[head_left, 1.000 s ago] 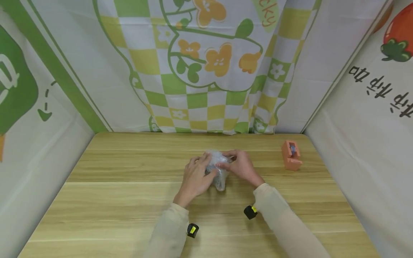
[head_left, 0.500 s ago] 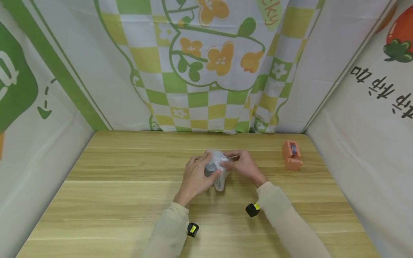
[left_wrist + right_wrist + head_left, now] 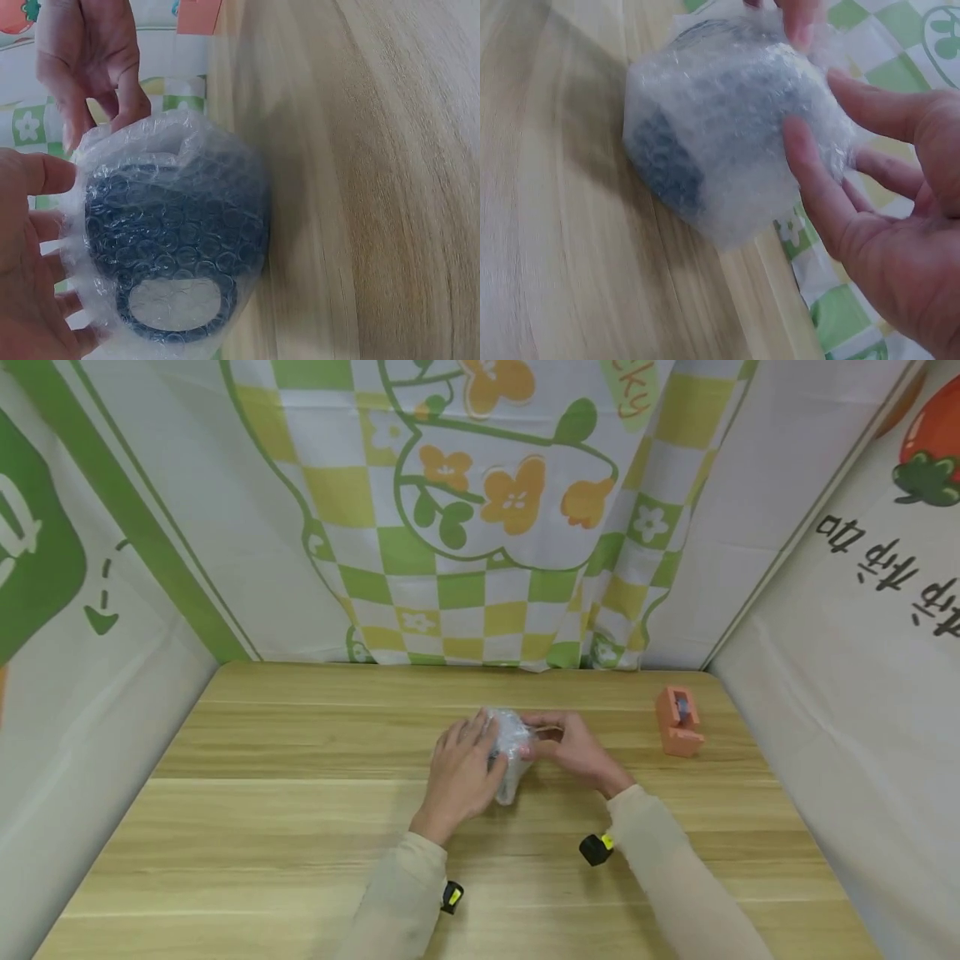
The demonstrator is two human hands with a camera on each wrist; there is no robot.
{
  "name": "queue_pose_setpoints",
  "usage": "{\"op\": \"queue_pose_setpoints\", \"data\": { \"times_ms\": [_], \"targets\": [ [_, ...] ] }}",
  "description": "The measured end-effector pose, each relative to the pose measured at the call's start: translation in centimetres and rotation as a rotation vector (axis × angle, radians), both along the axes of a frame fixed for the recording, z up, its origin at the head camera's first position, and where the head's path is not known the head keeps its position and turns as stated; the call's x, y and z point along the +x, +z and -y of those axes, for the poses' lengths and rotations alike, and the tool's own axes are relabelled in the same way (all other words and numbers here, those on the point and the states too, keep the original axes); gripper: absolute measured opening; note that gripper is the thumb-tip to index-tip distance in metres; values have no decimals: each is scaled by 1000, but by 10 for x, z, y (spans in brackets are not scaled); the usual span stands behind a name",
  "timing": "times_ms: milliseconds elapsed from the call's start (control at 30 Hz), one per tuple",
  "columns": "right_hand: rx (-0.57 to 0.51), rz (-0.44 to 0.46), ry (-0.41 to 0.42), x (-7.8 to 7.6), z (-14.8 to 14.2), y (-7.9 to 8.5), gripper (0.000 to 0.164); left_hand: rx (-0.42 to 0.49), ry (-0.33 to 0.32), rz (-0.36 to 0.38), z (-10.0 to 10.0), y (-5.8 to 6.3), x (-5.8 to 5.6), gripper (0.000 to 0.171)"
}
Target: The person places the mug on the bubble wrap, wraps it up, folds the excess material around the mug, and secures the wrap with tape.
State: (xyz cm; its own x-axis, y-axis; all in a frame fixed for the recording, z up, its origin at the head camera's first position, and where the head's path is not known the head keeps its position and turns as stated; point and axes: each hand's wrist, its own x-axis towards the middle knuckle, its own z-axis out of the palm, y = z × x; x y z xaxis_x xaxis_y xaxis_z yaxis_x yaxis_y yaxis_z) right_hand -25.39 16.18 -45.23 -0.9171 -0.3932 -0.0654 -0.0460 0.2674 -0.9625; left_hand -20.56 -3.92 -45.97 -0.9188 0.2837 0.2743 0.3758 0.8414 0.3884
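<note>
A dark blue mug (image 3: 176, 225) is wrapped in clear bubble wrap (image 3: 514, 727) and stands near the middle of the wooden table. Its handle shows through the wrap in the left wrist view. From above, my left hand (image 3: 463, 770) rests on the bundle, fingers spread and only loosely bent, their tips touching the plastic. On the other side, my right hand (image 3: 577, 750) pinches an upper edge of the wrap between thumb and fingers. The right thumb (image 3: 801, 142) lies against the plastic in the right wrist view.
An orange tape dispenser (image 3: 678, 722) stands at the back right of the table (image 3: 300, 827). Behind the table hangs a checked green and yellow curtain (image 3: 461, 593), with printed cloth walls on both sides. A small black device is worn at each wrist.
My left hand has shifted slightly right and flattened over the bundle. The right hand has edged a little to the right along the wrap's edge. The mug has barely moved.
</note>
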Motion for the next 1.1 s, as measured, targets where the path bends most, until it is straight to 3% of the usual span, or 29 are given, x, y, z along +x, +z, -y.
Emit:
{"op": "queue_pose_setpoints", "data": {
  "times_ms": [167,367,533,800,1100],
  "targets": [
    [104,-126,29,2,-1,2,47,-60,-50,1,5,-2,-4,51],
    [350,-498,16,7,4,12,45,-56,-152,16,15,-5,-11,49],
    [424,-752,66,7,8,17,28,-16,-227,-15,21,-7,-18,46],
    [460,-802,101,2,13,14,8,124,-284,-97,25,-12,-24,36],
    [450,-791,93,4,16,9,5,132,-167,-213,18,-8,-11,28]
  ]
}}
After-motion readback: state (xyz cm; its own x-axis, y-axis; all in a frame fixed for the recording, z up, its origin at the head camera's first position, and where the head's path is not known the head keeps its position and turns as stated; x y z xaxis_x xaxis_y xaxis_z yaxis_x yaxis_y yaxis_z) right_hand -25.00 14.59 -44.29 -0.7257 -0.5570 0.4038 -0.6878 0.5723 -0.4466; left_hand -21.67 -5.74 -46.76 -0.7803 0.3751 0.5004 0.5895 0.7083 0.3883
